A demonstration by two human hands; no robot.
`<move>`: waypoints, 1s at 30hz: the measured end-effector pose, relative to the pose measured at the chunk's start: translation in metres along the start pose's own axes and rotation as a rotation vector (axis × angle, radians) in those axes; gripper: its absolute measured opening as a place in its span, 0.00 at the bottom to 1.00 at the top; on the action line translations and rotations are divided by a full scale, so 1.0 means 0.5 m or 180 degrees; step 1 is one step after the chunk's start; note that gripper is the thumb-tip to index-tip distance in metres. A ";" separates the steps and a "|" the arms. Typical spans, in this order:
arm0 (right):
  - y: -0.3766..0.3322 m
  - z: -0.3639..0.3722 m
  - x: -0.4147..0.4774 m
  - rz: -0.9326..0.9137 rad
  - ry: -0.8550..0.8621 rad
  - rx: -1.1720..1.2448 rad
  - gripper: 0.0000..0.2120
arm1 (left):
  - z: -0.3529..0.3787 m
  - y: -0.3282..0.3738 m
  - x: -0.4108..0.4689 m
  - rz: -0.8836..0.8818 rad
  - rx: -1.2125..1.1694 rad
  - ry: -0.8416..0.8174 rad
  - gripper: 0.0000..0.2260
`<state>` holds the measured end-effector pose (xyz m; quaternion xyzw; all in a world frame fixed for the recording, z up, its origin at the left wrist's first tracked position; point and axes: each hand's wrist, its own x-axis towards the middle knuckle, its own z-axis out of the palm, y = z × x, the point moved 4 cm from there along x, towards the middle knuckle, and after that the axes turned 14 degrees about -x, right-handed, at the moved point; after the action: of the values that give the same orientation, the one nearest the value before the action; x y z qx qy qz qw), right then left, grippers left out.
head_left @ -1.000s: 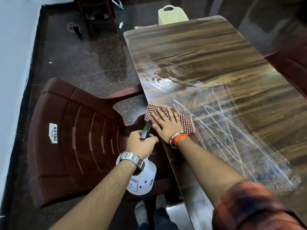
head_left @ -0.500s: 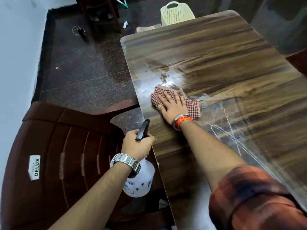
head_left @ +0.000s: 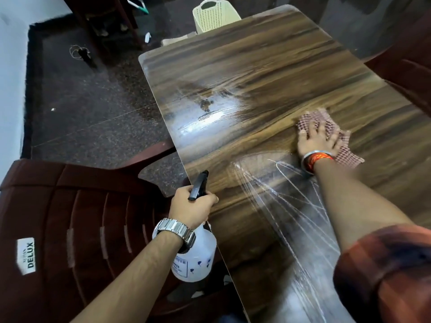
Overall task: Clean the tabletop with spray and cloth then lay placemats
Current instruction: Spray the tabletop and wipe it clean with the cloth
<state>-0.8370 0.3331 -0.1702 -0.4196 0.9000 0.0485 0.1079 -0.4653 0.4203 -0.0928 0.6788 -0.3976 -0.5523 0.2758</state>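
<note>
The wood-grain tabletop (head_left: 268,73) fills the right of the head view, with wet streaks near me and a glossy wet patch in its left middle. My right hand (head_left: 318,141) lies flat with spread fingers on a red-and-white checked cloth (head_left: 347,156) at the table's right side. My left hand (head_left: 192,207) grips the black trigger head of a white spray bottle (head_left: 198,259), held just off the table's left edge. No placemats are in view.
A dark red plastic chair (head_left: 77,224) stands close on the left beside the table edge. Another dark red chair (head_left: 405,73) is at the far right. A cream plastic chair (head_left: 213,15) sits at the table's far end. Dark speckled floor (head_left: 93,101) lies to the left.
My right hand has swept the cloth from the table's left edge across to the right side. The left hand still holds the spray bottle in about the same place.
</note>
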 end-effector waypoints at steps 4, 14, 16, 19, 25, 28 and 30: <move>-0.139 0.026 -0.142 -0.1403 0.0270 -0.0485 0.25 | -0.007 -0.008 -0.012 0.0057 0.0028 -0.0026 0.07; -0.179 0.089 -0.433 -0.2980 0.0213 -0.0743 0.28 | 0.029 0.001 -0.086 0.0252 0.0330 -0.0425 0.08; -0.116 0.071 -0.370 -0.2295 0.0301 -0.0709 0.26 | 0.038 -0.002 -0.096 0.0231 0.0330 -0.0542 0.08; 0.039 0.049 -0.261 -0.1002 0.0266 -0.0530 0.26 | 0.040 -0.015 -0.105 0.0258 0.0378 -0.0620 0.05; 0.282 0.066 -0.230 0.0747 -0.0155 0.0157 0.27 | 0.042 -0.047 -0.122 0.0206 0.0509 -0.0684 0.04; 0.195 0.058 -0.276 0.0087 0.0018 -0.0148 0.26 | 0.059 -0.045 -0.132 0.0210 0.0493 -0.0764 0.04; 0.104 0.066 -0.349 -0.0842 0.0286 -0.0516 0.25 | 0.073 -0.039 -0.139 0.0221 0.0518 -0.0832 0.05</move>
<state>-0.7630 0.5022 -0.1613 -0.5435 0.8339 0.0875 0.0388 -0.5012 0.4918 -0.0805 0.6071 -0.4967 -0.5921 0.1847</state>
